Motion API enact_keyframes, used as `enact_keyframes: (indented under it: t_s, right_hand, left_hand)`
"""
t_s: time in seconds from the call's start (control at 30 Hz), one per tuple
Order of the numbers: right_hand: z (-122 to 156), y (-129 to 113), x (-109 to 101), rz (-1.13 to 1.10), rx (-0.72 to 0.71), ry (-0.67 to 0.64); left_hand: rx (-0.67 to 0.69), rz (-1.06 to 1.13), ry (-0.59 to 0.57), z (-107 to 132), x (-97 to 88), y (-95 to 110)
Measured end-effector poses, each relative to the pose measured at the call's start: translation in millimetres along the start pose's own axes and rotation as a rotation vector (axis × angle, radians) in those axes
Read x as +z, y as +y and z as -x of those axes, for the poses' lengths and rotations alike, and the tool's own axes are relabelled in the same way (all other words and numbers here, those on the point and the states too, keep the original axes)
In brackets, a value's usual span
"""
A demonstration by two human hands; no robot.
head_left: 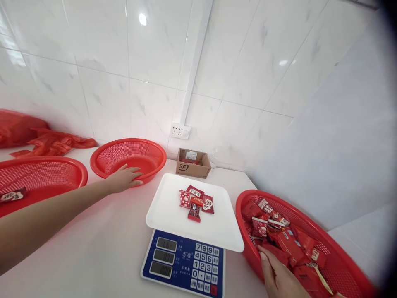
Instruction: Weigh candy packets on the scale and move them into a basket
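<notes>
My left hand (124, 179) lies at the near rim of a red mesh basket (102, 163), its fingers stretched out and apart. My right hand (281, 275) is closed at the near-left rim of another red basket (341, 248), thumb and forefinger about the edge. Small red snack packets (290, 246) fill that basket, and part of this hand is cut off by the frame. Between my hands stands a digital scale (182, 265) with a white tray (167, 207). Several small red packets (196, 200) lie together on the tray, touched by neither hand.
At the left edge, a further red basket (82, 176) holds a dark red packet (14, 195). Red plastic bags (58, 142) lie behind it. A small cardboard box (194, 167) stands near the tiled wall, below a power socket (180, 130).
</notes>
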State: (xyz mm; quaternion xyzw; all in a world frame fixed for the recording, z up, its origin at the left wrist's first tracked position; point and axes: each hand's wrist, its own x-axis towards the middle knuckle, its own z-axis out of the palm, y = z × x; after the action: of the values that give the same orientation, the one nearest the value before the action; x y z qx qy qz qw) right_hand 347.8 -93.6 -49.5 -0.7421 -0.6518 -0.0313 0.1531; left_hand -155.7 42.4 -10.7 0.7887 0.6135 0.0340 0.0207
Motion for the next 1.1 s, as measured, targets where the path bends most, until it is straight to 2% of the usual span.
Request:
enact_keyframes:
  t_s: [0.13,0.23,0.37,0.5,0.57,0.63,0.8,1.1]
  right_hand:
    - [0.9,-6.2,-3.8,0.011,0.06,-0.05]
    - [0.5,-10.0,-6.3,0.024,0.098,-0.078]
    - [0.8,-14.1,-9.0,0.019,0.119,-0.112]
    - [2.3,-17.2,-10.4,0.01,0.157,-0.143]
    - [3.4,-18.1,-10.0,0.004,0.173,-0.146]
    - [4.6,-18.5,-8.7,-0.005,0.182,-0.142]
    - [5.3,-18.4,-5.5,-0.005,0.173,-0.11]
    - [3.4,-17.0,-7.3,0.003,0.165,-0.132]
  left_hand:
    - [0.055,-0.004,0.044,-8.1,1.9,4.3]
    - [0.076,0.012,0.099,-8.9,3.6,22.3]
    - [0.209,0.084,0.106,-6.8,3.6,75.7]
    - [0.386,0.17,-0.009,-5.4,0.8,139.0]
    - [0.445,0.203,-0.057,-6.4,-0.5,162.3]
    - [0.466,0.228,-0.087,-8.7,-0.9,177.4]
    - [0.399,0.251,-0.096,-15.0,1.7,188.1]
    - [0.299,0.252,-0.018,-9.1,-1.7,176.1]
